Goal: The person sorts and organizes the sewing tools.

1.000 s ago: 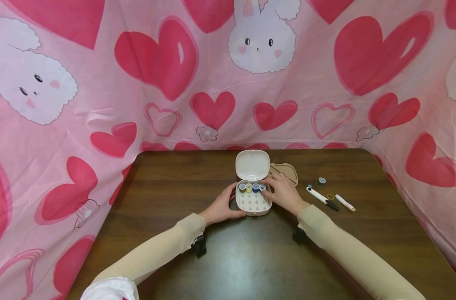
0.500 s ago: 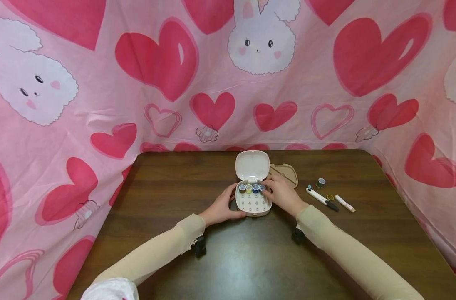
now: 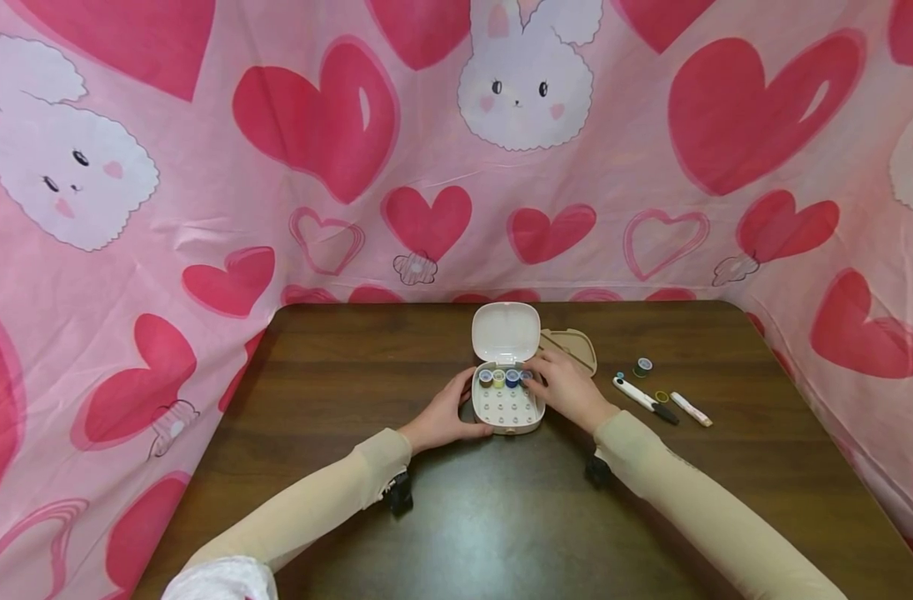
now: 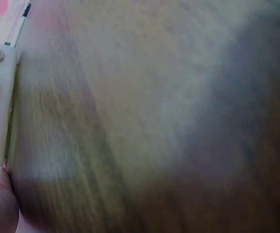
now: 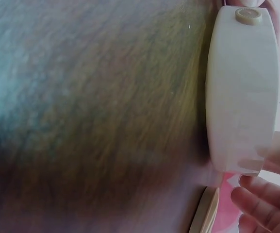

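Note:
A white sewing box [image 3: 511, 431] stands on the table with its lid [image 3: 506, 333] raised. My left hand [image 3: 449, 411] grips the box's left side, thumb at the front corner. Along the back row of pegs sit a brown spool [image 3: 486, 379], a yellow spool [image 3: 499, 379] and a blue spool [image 3: 512, 379]. At the row's right end, my right hand [image 3: 566, 387] pinches a fourth thread spool [image 3: 526, 377], partly covered by the fingers. In the right wrist view, the box's side wall [image 5: 241, 92] hides that spool, while fingers [image 5: 263, 194] show below it.
Behind my right hand lies a beige tray-like piece [image 3: 582, 343]. Farther right are a dark green spool [image 3: 642, 366], a white tool with a black end [image 3: 644, 398], a small yellow ring [image 3: 661, 397] and a short white stick [image 3: 691, 408]. A pink heart-print cloth [image 3: 426, 150] hangs behind the table.
My right hand has shifted slightly to the left at the fourth spool. The left hand and the box keep their places.

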A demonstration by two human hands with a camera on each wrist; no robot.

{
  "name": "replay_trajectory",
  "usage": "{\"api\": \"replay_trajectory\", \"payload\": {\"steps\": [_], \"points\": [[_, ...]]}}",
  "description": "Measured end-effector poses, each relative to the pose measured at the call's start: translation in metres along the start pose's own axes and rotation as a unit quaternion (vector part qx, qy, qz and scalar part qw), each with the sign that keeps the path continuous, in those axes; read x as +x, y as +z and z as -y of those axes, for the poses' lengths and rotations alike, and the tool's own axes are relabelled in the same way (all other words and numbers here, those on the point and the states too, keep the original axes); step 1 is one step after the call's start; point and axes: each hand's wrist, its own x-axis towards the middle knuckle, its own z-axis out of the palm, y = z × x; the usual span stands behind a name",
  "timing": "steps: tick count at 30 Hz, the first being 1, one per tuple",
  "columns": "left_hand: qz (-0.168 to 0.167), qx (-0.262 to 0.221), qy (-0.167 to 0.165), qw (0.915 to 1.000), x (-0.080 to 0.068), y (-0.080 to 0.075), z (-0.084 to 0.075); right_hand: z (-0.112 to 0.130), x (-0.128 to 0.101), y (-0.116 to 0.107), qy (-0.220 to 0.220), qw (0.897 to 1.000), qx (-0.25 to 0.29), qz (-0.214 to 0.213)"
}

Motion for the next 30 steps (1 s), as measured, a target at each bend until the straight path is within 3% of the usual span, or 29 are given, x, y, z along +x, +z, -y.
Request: {"api": "replay_trajectory", "payload": {"steps": [14,24,30], "points": [[-0.001,-0.005,-0.005,1.0000,0.000,-0.001,0.001,-0.005,-0.001,0.001,0.000,1.000,-0.001,-0.011],[0.000,-0.009,-0.012,0.9999,-0.003,0.000,-0.001,-0.013,-0.005,-0.003,-0.008,0.998,0.032,-0.056],[0.001,-0.004,-0.013,0.9999,0.000,-0.001,0.002,-0.018,-0.009,-0.010,0.000,0.997,0.025,-0.071]]}}
